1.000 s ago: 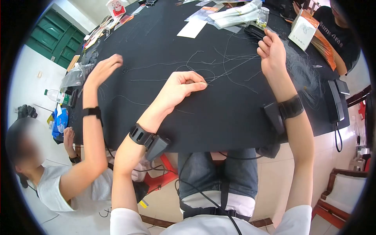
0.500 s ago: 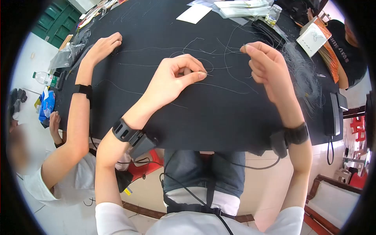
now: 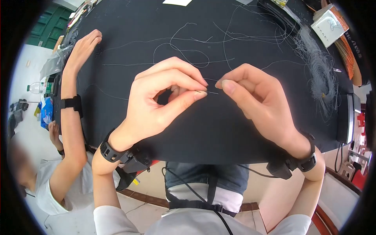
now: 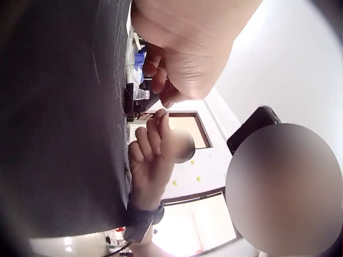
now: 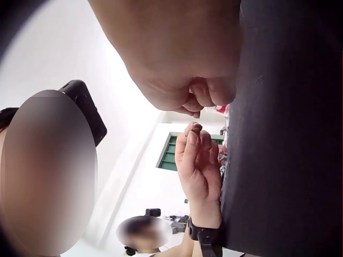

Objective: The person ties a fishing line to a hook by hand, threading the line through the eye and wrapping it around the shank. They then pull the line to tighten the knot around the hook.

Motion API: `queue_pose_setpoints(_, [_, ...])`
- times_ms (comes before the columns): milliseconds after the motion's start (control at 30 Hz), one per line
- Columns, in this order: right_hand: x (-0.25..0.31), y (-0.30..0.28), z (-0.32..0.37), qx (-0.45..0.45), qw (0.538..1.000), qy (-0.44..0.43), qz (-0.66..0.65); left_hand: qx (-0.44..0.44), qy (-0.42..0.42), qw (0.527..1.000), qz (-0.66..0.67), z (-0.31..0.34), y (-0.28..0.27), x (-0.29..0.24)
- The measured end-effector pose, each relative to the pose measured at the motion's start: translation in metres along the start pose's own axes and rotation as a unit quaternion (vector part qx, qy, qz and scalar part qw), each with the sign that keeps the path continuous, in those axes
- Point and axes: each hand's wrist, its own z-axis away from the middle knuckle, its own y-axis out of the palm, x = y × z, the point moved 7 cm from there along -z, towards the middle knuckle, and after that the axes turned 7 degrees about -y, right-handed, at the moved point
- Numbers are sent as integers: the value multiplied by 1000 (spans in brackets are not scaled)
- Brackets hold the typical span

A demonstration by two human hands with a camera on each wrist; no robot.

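Note:
My left hand [image 3: 160,100] pinches a thin grey line between thumb and index finger, and a short pale end [image 3: 212,93] of it pokes out past the fingertips. Just to the right, my right hand [image 3: 260,102] has its thumb and index finger brought together on a strand [image 3: 211,80] that runs across the small gap between the hands. In the left wrist view the right hand [image 4: 153,155] faces the left fingertips closely. The right wrist view shows the left hand [image 5: 201,166] with thumb and index finger meeting. Loose grey lines [image 3: 182,53] lie on the black tabletop [image 3: 219,133] beyond.
A tangled bundle of grey line [image 3: 319,66] spreads along the right side, near a white box [image 3: 329,27] and a black device [image 3: 345,121] at the edge. Another person's arm [image 3: 72,113] reaches over the table at left, by a plastic bottle [image 3: 37,87].
My right hand has come from the far right down and inward to meet the left hand, its fingertips now close to the left ones. The left hand keeps its pinch; the head view has shifted.

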Motion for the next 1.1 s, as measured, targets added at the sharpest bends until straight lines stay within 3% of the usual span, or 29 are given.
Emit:
queue_pose_setpoints(400, [-14,10,2,66,996,47,21,21,-13,1000,-9,1,4,3])
queue_pose_setpoints(1100, [-10,3,3,36,998,49,20,11,-7,1000,-20,1,3,2])
